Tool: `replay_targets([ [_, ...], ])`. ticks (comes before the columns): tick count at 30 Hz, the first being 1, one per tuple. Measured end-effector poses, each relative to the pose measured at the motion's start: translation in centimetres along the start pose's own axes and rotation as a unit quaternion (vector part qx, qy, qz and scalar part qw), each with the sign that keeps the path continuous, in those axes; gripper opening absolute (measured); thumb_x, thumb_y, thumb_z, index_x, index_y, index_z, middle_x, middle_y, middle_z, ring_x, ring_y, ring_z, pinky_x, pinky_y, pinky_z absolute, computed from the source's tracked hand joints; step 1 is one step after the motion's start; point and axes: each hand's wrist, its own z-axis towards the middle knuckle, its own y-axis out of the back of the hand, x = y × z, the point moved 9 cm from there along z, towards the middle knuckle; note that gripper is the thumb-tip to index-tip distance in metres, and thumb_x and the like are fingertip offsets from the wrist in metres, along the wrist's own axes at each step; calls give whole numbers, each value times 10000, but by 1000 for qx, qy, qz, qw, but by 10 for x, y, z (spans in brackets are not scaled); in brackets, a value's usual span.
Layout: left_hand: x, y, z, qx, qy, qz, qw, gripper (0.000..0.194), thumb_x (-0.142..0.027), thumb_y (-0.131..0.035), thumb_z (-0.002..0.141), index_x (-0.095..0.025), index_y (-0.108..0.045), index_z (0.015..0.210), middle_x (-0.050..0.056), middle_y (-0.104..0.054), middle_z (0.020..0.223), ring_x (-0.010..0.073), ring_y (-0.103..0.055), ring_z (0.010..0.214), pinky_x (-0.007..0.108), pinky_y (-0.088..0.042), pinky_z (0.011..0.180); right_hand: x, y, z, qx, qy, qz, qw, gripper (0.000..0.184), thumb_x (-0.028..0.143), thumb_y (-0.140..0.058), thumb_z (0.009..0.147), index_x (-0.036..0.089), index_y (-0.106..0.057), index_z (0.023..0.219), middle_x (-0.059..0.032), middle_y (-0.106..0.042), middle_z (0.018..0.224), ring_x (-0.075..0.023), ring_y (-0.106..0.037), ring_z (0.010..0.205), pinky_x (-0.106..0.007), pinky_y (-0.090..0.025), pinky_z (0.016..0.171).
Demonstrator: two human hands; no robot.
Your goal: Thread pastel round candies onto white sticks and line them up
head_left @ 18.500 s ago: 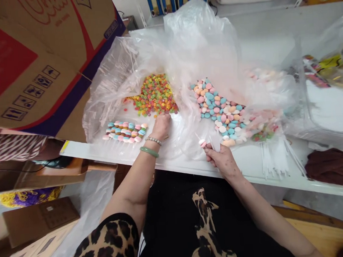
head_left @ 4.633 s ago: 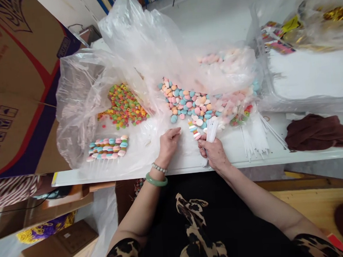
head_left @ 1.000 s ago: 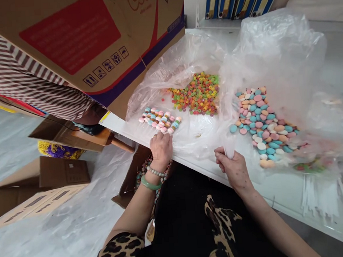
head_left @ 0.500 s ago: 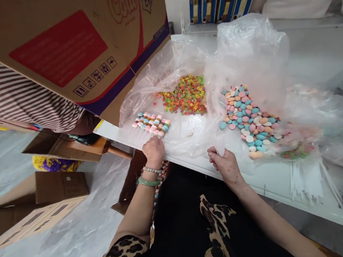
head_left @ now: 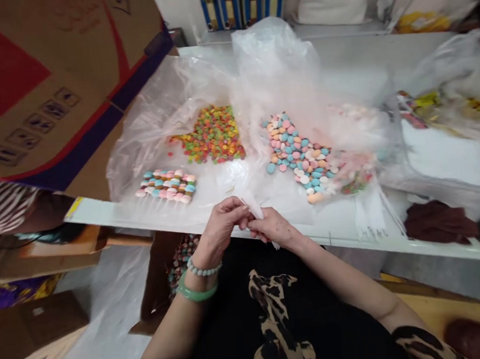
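Observation:
My left hand [head_left: 225, 224], with a beaded bracelet and a green bangle at the wrist, is closed at the table's front edge. Its fingertips pinch the top of a bunch of thin white sticks [head_left: 255, 206]. My right hand [head_left: 276, 227] wraps round the same bunch lower down, and the two hands touch. On clear plastic left of them lie candy skewers [head_left: 167, 185] in pink, blue and white, side by side. Beyond them is a pile of small ring candies [head_left: 215, 135] in green, yellow and orange. Pastel button-shaped candies [head_left: 299, 154] spread out to the right.
A big cardboard box [head_left: 76, 97] stands at the left, with a person's striped sleeve [head_left: 3, 207] below it. More white sticks [head_left: 370, 215] and a dark brown cloth [head_left: 440, 221] lie on the right. An open carton [head_left: 160, 276] sits below the table edge.
My left hand has left the candy skewers and come over to the white sticks in my right hand. The view has swung to the right.

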Motion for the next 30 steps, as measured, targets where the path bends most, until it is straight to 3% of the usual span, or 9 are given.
replay_targets([
  [3, 0, -20, 8, 22, -11, -47, 999, 205, -296, -714, 721, -158, -577, 655, -42, -493, 525, 72, -423, 492, 211, -338, 518, -1, 7, -4, 16, -18, -17, 1000, 135, 158, -512, 693, 175, -612, 783, 58, -556, 525, -66, -438, 329, -174, -302, 323],
  [6, -13, -31, 9, 47, -40, 5, 998, 187, -275, -681, 756, -154, -581, 654, -35, -506, 558, 81, -441, 540, 218, -367, 551, 0, 18, -12, 11, -12, -36, 999, 159, 163, -512, 734, 179, -624, 845, 56, -562, 556, -67, -444, 340, -182, -325, 336],
  [9, -54, -42, -8, 24, -135, 134, 981, 138, -252, -627, 804, -165, -615, 699, -12, -568, 632, 109, -503, 618, 243, -413, 607, 20, 31, -24, -35, 96, -77, 992, 95, 227, -539, 797, 192, -620, 834, 39, -578, 622, -81, -498, 430, -201, -412, 428],
  [13, -111, -85, -42, 11, -363, 330, 871, 69, -196, -584, 834, -189, -652, 831, -5, -591, 671, 119, -516, 643, 264, -417, 652, 47, 48, -42, -119, 302, -120, 938, 184, 370, -560, 858, 208, -646, 861, -27, -639, 785, -161, -600, 726, -276, -499, 683],
  [15, -108, -107, -42, 18, -410, 396, 821, 92, -186, -552, 854, -186, -637, 820, -4, -573, 637, 123, -512, 629, 268, -406, 650, 41, 64, -40, -171, 334, -102, 921, 233, 404, -527, 872, 205, -634, 817, -38, -638, 785, -178, -593, 754, -303, -497, 715],
  [17, -90, -116, -26, 10, -392, 436, 810, 171, -187, -500, 888, -177, -597, 748, 7, -580, 633, 122, -525, 623, 260, -400, 636, 27, 81, -30, -217, 320, -85, 918, 267, 415, -495, 876, 204, -602, 753, -20, -611, 708, -170, -573, 694, -306, -492, 683],
  [22, -65, -120, -2, 8, -329, 452, 829, 287, -246, -473, 909, -179, -517, 633, 6, -574, 603, 115, -525, 599, 253, -392, 624, 20, 92, -25, -189, 294, -52, 935, 268, 407, -543, 847, 203, -563, 674, 11, -593, 649, -146, -568, 644, -276, -484, 648],
  [27, -87, -105, 4, -11, -221, 266, 938, 234, -249, -514, 872, -177, -530, 650, -32, -535, 568, 86, -481, 532, 220, -384, 545, 40, 77, -42, -81, 213, 52, 972, 256, 406, -596, 836, 182, -596, 711, 32, -566, 560, -87, -498, 450, -212, -411, 447],
  [30, -79, -114, 28, 60, -145, 190, 969, 234, -238, -537, 836, -170, -529, 613, -28, -510, 554, 88, -477, 533, 220, -390, 531, 37, 85, -46, -75, 164, 195, 964, 245, 425, -600, 837, 184, -578, 797, 53, -544, 512, -66, -406, 335, -189, -287, 321],
])
